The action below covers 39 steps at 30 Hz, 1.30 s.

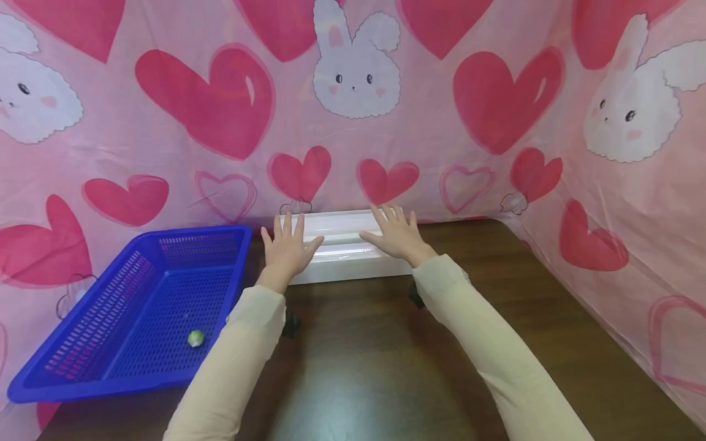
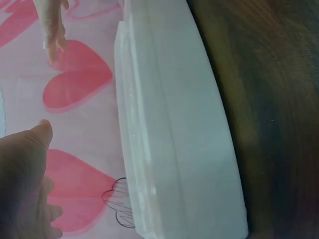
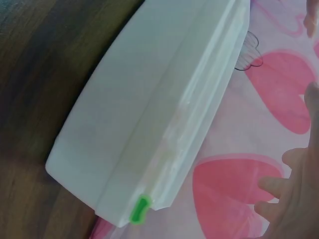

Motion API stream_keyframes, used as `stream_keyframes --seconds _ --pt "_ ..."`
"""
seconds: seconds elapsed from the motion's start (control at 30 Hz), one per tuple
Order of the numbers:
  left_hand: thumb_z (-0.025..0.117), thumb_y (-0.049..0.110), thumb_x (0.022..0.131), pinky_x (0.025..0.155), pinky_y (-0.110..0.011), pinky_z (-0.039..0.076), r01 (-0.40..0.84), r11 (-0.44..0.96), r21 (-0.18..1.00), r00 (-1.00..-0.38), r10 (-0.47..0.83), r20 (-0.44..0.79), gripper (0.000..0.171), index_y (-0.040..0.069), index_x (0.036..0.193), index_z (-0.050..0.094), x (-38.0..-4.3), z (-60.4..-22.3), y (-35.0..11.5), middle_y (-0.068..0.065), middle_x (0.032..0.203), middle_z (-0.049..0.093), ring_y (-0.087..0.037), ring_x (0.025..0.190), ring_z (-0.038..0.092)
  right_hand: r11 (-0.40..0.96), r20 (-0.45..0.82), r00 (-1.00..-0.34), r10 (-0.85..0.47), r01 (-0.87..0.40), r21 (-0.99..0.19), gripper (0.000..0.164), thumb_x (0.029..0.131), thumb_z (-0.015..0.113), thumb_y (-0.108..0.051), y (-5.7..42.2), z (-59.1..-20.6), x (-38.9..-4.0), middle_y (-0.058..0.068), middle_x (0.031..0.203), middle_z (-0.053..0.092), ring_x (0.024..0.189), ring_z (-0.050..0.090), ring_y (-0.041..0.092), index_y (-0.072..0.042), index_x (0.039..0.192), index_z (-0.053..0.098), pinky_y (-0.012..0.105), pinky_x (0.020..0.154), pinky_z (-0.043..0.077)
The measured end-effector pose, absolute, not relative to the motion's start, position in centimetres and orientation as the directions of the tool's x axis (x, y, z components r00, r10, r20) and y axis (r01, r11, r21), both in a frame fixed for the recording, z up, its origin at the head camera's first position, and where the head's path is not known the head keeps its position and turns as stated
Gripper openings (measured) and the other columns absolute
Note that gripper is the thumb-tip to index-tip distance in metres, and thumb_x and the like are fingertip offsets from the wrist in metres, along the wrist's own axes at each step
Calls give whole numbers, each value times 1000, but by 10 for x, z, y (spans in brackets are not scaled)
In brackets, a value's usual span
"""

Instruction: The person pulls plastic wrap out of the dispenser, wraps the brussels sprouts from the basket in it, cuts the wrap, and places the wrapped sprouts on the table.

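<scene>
A long white box (image 1: 353, 267) with shiny clear film across its stepped top, like a cling film dispenser, lies at the back of the table. My left hand (image 1: 288, 251) is over its left end with fingers spread and straight. Over the right end is my right hand (image 1: 398, 234), also with spread fingers. Neither hand grips anything. In the left wrist view the thumb and fingers of the left hand (image 2: 22, 174) appear beside the white box (image 2: 194, 129). The right wrist view shows a small green piece (image 3: 140, 209) at the box's end, with the right hand (image 3: 296, 184) off to the side.
A blue plastic basket (image 1: 128, 388) stands on the left of the brown wooden table (image 1: 353, 373). One small green round vegetable (image 1: 195, 338), like a Brussels sprout, lies in it. A pink cloth (image 1: 430, 128) printed with hearts and rabbits hangs behind and along the sides.
</scene>
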<state>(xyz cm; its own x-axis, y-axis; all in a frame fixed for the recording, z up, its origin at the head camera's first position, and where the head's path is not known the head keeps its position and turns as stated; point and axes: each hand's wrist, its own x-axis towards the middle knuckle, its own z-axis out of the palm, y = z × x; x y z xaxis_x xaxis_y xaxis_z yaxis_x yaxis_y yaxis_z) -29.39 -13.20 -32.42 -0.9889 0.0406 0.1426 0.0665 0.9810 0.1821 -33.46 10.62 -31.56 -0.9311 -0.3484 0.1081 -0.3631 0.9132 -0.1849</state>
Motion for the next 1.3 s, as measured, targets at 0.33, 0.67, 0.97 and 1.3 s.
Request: stream_keyframes --seconds 0.33,0.67,0.97,1.3 --pt "37 56 91 100 -58 -12 54 978 200 -987 22 157 77 8 147 15 -291 -339 -139 -21 150 7 -38 135 -7 920 84 -942 -325 -336 -201 81 88 34 -66 116 -328 -338 10 151 14 137 2 33 -17 149 12 60 101 -2" --pt "41 51 92 101 -60 -6 37 968 248 -986 -5 164 75 3 145 21 -293 -358 -148 -24 148 14 -40 135 1 914 97 -947 -305 -320 -250 81 88 38 -62 128 -339 -336 15 148 23 135 9 34 -12 147 18 61 102 2" --pt "47 44 92 102 -60 -1 26 965 262 -984 -21 176 71 1 143 23 -290 -370 -159 -24 146 19 -40 134 8 908 114 -946 -304 -323 -266 80 88 43 -60 141 -358 -342 16 144 30 133 17 33 -8 145 23 60 102 8" --pt "52 36 92 102 -60 11 45 966 254 -977 -11 212 64 -4 138 31 -285 -377 -169 -27 139 29 -42 130 20 870 194 -912 -362 -405 -280 74 86 56 -51 153 -372 -344 18 138 37 129 25 34 -7 141 34 60 100 16"
